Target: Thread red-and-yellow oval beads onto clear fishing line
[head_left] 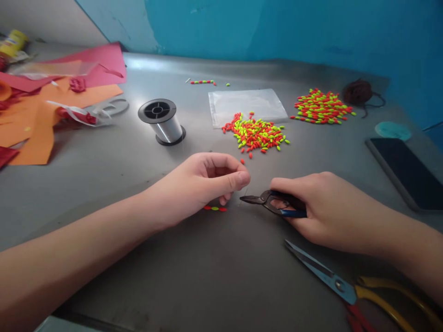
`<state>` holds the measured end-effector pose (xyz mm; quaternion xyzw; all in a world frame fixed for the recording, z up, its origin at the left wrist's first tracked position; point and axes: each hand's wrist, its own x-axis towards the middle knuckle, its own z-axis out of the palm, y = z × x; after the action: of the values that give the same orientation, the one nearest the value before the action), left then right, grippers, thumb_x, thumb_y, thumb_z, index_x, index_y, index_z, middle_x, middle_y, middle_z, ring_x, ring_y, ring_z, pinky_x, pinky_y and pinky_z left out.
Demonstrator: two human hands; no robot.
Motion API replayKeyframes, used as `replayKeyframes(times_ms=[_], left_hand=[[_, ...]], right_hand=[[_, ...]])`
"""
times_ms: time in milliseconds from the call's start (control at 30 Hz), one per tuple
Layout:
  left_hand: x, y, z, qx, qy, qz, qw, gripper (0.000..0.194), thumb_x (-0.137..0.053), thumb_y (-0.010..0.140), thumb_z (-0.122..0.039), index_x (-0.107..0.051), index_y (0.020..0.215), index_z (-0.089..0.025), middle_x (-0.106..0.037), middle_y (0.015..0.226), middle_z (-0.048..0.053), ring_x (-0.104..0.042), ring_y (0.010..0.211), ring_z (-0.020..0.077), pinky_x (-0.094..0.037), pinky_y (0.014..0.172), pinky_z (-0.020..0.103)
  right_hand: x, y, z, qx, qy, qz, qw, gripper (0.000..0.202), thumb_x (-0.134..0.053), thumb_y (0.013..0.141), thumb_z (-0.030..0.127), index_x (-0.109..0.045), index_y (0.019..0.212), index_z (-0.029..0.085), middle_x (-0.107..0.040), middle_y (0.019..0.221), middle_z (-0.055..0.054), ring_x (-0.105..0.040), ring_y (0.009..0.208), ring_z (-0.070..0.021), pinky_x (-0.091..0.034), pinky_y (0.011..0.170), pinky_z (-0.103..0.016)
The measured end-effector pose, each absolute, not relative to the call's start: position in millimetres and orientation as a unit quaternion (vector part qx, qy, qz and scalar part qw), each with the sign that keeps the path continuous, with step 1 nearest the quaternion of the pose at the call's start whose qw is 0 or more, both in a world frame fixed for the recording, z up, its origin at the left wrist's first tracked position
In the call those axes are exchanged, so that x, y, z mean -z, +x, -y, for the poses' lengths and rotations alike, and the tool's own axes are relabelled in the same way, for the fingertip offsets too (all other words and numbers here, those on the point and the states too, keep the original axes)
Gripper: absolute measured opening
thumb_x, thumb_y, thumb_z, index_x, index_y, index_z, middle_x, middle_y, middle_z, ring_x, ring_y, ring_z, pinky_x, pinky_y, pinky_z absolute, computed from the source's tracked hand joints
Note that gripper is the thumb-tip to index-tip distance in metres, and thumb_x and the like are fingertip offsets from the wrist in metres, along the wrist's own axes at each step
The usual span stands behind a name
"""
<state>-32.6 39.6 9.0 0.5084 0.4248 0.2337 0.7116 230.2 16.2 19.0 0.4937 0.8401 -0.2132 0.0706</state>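
My left hand (221,177) is in a pinch, thumb against forefinger, on a thin clear nylon line that shows only faintly below the fingertips. Under that hand lies a short row of red and yellow-green beads (215,209), partly hidden by it. My right hand (321,207) grips small pliers (265,199) with dark jaws and a blue handle. Their jaws point left, just below the left fingertips and close to the line. A mixed pile of red and yellow-green beads (259,133) lies beyond both hands.
A spool of clear line (168,129) stands behind my left hand. Yellow-handled scissors (337,283) lie at the front right. A phone (408,173), dark yarn (358,92) and a second bead pile (320,108) are rightward. A plastic bag (247,103) lies behind; orange sheets (38,133) lie left.
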Motion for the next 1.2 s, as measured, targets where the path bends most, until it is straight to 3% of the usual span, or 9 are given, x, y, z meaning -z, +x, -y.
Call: replayKeyframes(times_ms=[1200], left_hand=[[-9.9,-31.2,-40.6,-0.212,0.513,-0.421,0.717,0.018,-0.084,0.093,-0.035,-0.075,0.093,-0.02,-0.066,0.081,-0.003,-0.058,0.069,0.0078,-0.045,0.06,0.015]], right_hand=[[-17.7,230.1,-15.0,0.2,0.5,-0.838,0.085,0.012,-0.062,0.086,0.025,-0.051,0.082,0.029,-0.063,0.068,0.004,-0.05,0.057,-0.0196,-0.025,0.057,-0.035]])
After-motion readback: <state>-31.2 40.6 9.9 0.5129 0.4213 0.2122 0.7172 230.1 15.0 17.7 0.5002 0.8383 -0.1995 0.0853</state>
